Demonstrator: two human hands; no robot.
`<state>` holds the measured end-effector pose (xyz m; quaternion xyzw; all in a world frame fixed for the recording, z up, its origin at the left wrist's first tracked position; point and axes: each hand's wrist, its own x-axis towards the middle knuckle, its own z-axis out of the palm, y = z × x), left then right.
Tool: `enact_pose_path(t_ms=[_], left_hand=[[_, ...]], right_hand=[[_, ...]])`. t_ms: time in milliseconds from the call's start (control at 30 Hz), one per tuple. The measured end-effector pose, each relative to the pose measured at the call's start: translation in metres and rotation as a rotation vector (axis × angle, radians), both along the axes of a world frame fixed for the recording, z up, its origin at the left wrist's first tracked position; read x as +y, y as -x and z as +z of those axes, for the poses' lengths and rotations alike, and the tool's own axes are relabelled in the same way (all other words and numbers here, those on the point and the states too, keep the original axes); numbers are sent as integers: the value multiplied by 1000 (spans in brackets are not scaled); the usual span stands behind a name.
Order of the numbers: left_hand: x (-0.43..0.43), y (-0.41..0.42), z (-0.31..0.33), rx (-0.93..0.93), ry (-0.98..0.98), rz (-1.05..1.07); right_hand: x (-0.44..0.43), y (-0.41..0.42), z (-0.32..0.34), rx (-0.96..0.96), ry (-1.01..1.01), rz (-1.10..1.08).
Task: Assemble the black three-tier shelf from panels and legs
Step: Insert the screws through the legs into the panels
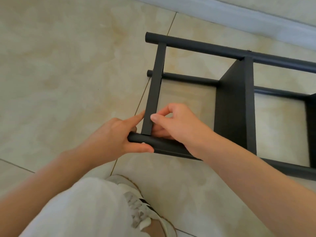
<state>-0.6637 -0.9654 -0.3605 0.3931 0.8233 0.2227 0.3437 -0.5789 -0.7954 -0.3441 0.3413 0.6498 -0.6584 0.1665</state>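
Observation:
The black shelf lies on its side on the tiled floor. Its end panel [154, 86] faces me edge-on, the middle panel [234, 106] stands further right, and a third panel [310, 127] is cut off by the right frame edge. Round black legs run left to right: a far top leg [205, 47], a lower far leg [188, 78] and a near leg [164, 147]. My left hand [118, 135] grips the near leg's end, with its index finger pointing at the end panel. My right hand [174, 124] pinches the end panel's near corner, thumb on its edge.
Beige floor tiles [68, 65] stretch to the left and front. A pale baseboard [256, 16] runs along the wall at the top right, close behind the shelf. My white trouser leg [82, 211] and a white sneaker [142, 206] are at the bottom.

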Motion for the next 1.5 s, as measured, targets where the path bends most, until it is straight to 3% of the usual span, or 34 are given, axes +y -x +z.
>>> enact_pose_path(t_ms=[667,900,1000,1500], left_hand=[[-26,-14,-45,-130,-221,125],[-26,-11,-45,-176,-222,100],[-27,-7,-41,-212,-186,47],[-27,-14,-32,145,-204,-92]], right_hand=[[10,-5,-20,-64,236,91],[16,-13,-34,-68,37,149],[18,-13,-36,-64,38,144],[26,-2,-42,-27,145,207]])
